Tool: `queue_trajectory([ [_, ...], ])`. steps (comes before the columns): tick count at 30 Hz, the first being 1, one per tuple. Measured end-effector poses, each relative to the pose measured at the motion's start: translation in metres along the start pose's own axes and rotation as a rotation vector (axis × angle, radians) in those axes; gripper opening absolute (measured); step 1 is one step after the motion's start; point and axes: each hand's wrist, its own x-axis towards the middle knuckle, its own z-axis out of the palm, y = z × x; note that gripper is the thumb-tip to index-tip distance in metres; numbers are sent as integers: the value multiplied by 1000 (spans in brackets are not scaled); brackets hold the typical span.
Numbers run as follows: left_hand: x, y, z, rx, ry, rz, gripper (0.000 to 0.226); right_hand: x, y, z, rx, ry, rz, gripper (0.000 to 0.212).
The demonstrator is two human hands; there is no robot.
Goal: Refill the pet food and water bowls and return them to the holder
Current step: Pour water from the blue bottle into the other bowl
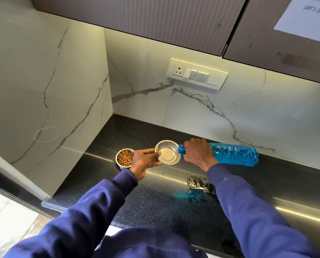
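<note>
My left hand point(144, 161) holds a steel water bowl point(168, 152) by its near rim, lifted above the black counter. The bowl looks shiny inside with a little water at the bottom. My right hand point(199, 152) grips the neck of a blue plastic bottle point(233, 154), which lies nearly level with its mouth at the bowl's right rim. A second steel bowl point(124, 157) filled with brown kibble stands on the counter just left of my left hand.
A puddle of spilled water point(197, 185) lies on the black counter point(155, 198) in front of the bottle. Marble walls close the left side and back. A switch panel point(197, 73) sits on the back wall, with cabinets overhead.
</note>
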Motion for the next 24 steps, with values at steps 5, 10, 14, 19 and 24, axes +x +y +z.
queue_trajectory([
  [5, -1, 0, -1, 3, 5, -4, 25, -1, 0, -2, -15, 0, -18, 34],
  [10, -2, 0, -1, 3, 6, 1, 27, -2, 2, -3, -31, -4, -29, 34],
  [14, -1, 0, -1, 12, 18, 7, 27, -1, 2, -4, -49, 4, -38, 34],
  [19, 1, -2, -3, 9, 28, 9, 29, 0, 3, -6, -58, 2, -41, 35],
  [24, 3, -3, -3, -10, 22, 7, 29, 2, 2, -9, -51, 0, -46, 35],
])
